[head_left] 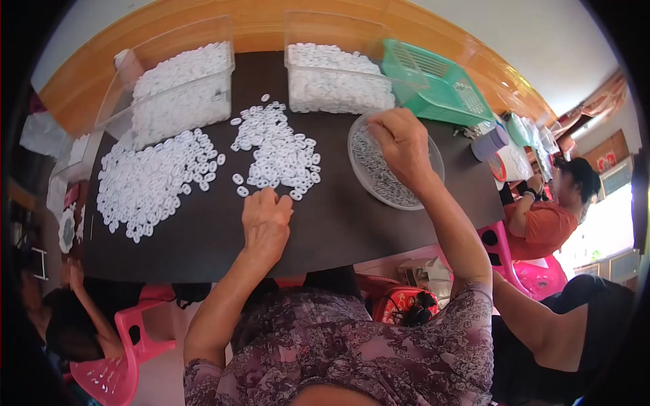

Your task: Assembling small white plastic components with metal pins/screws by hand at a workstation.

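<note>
Fingers [268, 197], left — curled beside white pieces [281, 155]

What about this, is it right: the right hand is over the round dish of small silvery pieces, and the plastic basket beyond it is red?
Not quite: the head view shows that the plastic basket is green, not red. The right hand is indeed over the round dish of small silvery pieces.

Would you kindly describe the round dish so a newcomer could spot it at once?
On the dark table, look beneath the person's right hand. There sits the shallow round dish; unlike the rectangular clear bins and green basket, it is circular and holds silvery metal pieces.
</note>
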A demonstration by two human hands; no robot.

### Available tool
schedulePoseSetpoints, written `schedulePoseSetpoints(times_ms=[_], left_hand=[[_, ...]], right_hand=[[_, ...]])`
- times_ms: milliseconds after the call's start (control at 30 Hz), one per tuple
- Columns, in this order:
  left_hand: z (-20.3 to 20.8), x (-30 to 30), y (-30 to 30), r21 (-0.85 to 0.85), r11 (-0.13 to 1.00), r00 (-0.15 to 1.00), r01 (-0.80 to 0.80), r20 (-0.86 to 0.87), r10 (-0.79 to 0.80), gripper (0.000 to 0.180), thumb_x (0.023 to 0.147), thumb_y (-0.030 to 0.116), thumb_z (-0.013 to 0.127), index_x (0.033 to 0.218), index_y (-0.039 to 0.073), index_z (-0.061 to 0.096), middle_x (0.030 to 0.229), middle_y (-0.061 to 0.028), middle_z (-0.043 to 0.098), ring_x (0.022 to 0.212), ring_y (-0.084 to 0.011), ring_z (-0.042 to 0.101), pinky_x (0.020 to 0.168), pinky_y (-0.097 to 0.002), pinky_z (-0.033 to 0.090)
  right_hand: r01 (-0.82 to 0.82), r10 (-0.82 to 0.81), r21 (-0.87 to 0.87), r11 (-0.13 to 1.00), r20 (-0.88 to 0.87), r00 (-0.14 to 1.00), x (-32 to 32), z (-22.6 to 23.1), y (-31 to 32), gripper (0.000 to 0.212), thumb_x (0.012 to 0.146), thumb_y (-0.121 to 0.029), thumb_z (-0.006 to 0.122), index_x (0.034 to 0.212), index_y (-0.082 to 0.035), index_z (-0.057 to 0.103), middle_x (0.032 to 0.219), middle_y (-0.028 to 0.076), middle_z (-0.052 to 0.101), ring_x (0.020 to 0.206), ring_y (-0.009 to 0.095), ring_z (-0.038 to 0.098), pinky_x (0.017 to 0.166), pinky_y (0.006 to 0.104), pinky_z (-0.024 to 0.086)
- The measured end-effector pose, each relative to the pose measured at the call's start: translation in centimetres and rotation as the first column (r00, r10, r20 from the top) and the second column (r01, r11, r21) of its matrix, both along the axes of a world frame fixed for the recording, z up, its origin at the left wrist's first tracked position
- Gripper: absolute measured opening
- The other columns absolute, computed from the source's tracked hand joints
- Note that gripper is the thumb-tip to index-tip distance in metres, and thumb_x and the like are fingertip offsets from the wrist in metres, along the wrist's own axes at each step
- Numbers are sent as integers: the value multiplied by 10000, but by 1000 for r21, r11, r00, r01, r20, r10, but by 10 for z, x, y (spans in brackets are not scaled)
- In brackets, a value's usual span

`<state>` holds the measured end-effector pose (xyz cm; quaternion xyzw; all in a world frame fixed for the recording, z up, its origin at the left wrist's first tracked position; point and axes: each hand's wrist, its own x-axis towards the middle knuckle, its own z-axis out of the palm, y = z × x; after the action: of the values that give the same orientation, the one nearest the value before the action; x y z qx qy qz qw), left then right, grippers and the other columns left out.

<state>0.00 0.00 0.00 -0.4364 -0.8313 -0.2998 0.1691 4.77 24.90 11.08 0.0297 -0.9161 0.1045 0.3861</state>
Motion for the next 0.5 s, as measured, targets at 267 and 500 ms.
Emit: schedulePoseSetpoints(times_ms=[267, 500], left_hand=[[11, 6, 2, 25, 1000, 999, -1, 36, 0, 245, 644, 23, 716, 781, 46, 515, 756, -96, 480, 712, -290, 518, 661, -394, 396], [23, 27, -17, 158, 988, 990, 2, 140, -24, 252, 655, -20, 714, 854, 35, 571, 755, -93, 529, 681, -283, 541, 602, -380, 423]], right_hand=[[105, -32, -268, 958, 263, 964, 32, -45, 32, 109, 725, -50, 684, 833, -36, 685, 774, 118, 640, 770, 283, 617, 681, 357, 474], [21, 2, -102, 995, 224, 975, 7, -79, 34, 102, 686, -42, 680, 780, -82, 690, 693, 104, 583, 735, 304, 578, 656, 415, 462]])
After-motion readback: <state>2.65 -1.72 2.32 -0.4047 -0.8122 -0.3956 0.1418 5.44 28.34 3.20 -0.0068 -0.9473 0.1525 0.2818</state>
